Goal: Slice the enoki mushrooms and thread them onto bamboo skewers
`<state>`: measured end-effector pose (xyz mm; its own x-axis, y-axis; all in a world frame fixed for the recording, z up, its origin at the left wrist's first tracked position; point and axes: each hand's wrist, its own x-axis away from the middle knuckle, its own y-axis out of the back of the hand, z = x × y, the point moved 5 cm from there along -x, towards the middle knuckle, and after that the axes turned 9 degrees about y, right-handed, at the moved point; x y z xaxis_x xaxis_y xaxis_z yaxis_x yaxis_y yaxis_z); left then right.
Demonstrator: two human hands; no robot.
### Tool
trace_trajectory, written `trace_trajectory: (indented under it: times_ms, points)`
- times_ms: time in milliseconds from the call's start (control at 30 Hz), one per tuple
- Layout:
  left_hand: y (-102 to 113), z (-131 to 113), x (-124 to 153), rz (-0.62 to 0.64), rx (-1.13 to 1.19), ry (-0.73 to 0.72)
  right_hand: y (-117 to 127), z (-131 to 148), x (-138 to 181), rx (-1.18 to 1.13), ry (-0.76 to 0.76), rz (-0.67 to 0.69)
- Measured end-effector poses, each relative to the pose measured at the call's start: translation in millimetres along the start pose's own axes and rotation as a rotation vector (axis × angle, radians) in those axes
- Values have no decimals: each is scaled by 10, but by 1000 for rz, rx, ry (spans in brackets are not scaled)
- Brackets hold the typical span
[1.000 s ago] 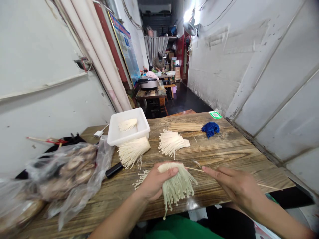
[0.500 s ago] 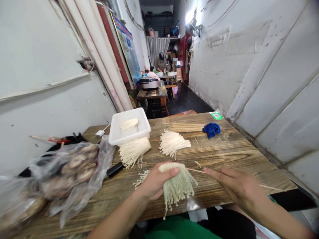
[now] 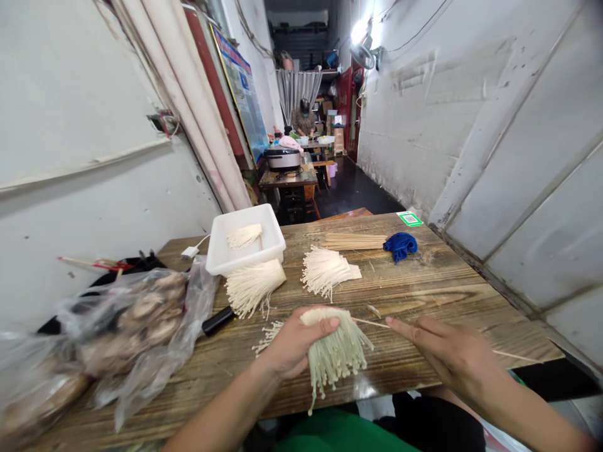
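Observation:
My left hand (image 3: 292, 344) grips a bundle of white enoki mushrooms (image 3: 335, 353) at its cut base, the caps hanging over the near edge of the wooden table (image 3: 438, 289). My right hand (image 3: 447, 356) holds a thin bamboo skewer (image 3: 370, 322) whose tip points into the side of the bundle; its other end (image 3: 516, 356) sticks out to the right. A few loose enoki strands (image 3: 264, 339) lie left of my left hand.
Two more enoki bunches (image 3: 252, 285) (image 3: 327, 270) lie mid-table. A white tray (image 3: 221, 251) holds another small bunch. A pile of skewers (image 3: 351, 241) and a blue cloth (image 3: 400, 245) lie behind. Plastic bags of mushrooms (image 3: 122, 326) fill the left. A black knife handle (image 3: 215, 320) lies nearby.
Almost nothing has moved; my right hand and the skewer shifted very slightly to the right, and the view moved a little.

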<state>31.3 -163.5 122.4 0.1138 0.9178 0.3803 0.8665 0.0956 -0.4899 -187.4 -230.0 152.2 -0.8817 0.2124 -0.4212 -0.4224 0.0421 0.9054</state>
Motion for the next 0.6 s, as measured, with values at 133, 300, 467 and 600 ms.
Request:
trace_trajectory:
  times_ms: [133,300,467,600]
  points:
    - [-17,-2,5,-6,0,13,-23,-15,12,-13,-8,2]
    - [-24,-16,3,0,-6,1,5,-2,-3,-17,19,13]
    - [-30,-19,6,11,-16,0,24,7,-8,3,22,6]
    - [-35,-25,13,-2,-19,2,1,-2,-11,1,34,17]
